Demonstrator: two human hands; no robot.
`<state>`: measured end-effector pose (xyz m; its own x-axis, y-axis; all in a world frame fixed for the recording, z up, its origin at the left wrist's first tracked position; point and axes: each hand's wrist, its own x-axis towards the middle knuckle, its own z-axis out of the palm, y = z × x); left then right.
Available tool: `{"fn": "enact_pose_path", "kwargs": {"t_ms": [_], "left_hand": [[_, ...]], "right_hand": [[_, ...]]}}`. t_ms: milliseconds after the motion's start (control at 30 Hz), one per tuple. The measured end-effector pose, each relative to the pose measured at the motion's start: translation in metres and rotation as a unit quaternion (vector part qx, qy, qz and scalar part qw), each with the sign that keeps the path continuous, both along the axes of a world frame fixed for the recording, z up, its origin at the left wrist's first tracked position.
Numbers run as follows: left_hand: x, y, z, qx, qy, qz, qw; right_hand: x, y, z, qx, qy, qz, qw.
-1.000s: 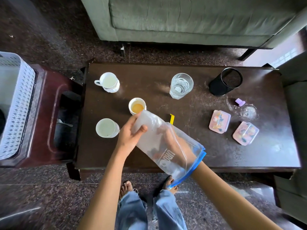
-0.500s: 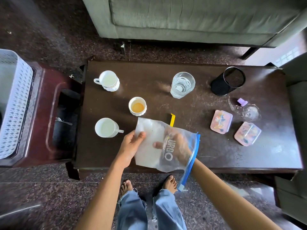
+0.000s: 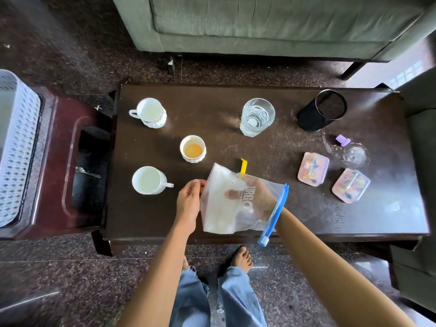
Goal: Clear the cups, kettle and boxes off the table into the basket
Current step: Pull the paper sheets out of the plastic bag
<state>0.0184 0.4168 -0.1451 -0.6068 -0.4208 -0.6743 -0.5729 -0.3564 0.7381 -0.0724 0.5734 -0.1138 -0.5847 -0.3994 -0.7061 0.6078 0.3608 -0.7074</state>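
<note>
A clear plastic zip bag [image 3: 226,215] with a blue seal strip hangs over the table's near edge. My left hand [image 3: 188,201] pinches its left side. My right hand [image 3: 250,197] is inside the bag, seen through the plastic. On the dark wooden table [image 3: 212,114] stand a white cup [image 3: 149,113] at far left, a white cup [image 3: 148,180] near left, and a small cup with orange liquid [image 3: 192,148]. A glass of water [image 3: 257,116] stands at the back. Two pink lidded boxes [image 3: 312,168] [image 3: 350,185] lie at the right. The white basket [image 3: 16,147] sits far left.
A black mesh holder [image 3: 323,110] stands at back right, beside a small purple cap [image 3: 342,140] and a clear lid [image 3: 355,155]. A yellow clip [image 3: 243,165] lies behind the bag. A dark red stool [image 3: 59,161] with a spoon [image 3: 86,172] carries the basket. A grey sofa [image 3: 259,22] lies beyond.
The bag has swung from a slanted, stretched-out position to hanging more upright. My left hand slid from its far end down to its left side, and my right hand stays inside.
</note>
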Motion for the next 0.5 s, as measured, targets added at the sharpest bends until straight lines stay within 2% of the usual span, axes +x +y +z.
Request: {"fn": "enact_pose_path", "kwargs": {"t_ms": [100,167,233,267,333,433,500], "left_hand": [[0.003,0.000,0.000,0.059,0.014,-0.011,0.998],[0.003,0.003,-0.001,0.052,0.017,-0.059,0.997],[0.000,0.006,-0.003,0.023,0.014,-0.062,0.998],[-0.001,0.007,-0.003,0.013,0.004,-0.043,0.999],[-0.005,0.007,-0.004,0.009,-0.022,0.013,1.000],[-0.010,0.006,-0.007,-0.023,-0.044,0.039,0.998],[-0.013,0.006,-0.008,-0.051,-0.055,0.047,0.996]], "right_hand": [[-0.004,0.013,-0.004,-0.010,-0.010,-0.010,1.000],[-0.004,0.018,-0.004,0.000,0.005,0.010,1.000],[-0.007,0.022,-0.004,0.016,0.020,0.042,0.999],[-0.009,0.023,-0.003,0.012,0.010,0.034,0.999],[-0.016,0.024,0.001,0.008,-0.044,-0.055,0.997],[-0.032,0.040,0.001,0.054,-0.028,-0.141,0.988],[-0.040,0.055,0.007,0.051,0.020,-0.121,0.991]]}}
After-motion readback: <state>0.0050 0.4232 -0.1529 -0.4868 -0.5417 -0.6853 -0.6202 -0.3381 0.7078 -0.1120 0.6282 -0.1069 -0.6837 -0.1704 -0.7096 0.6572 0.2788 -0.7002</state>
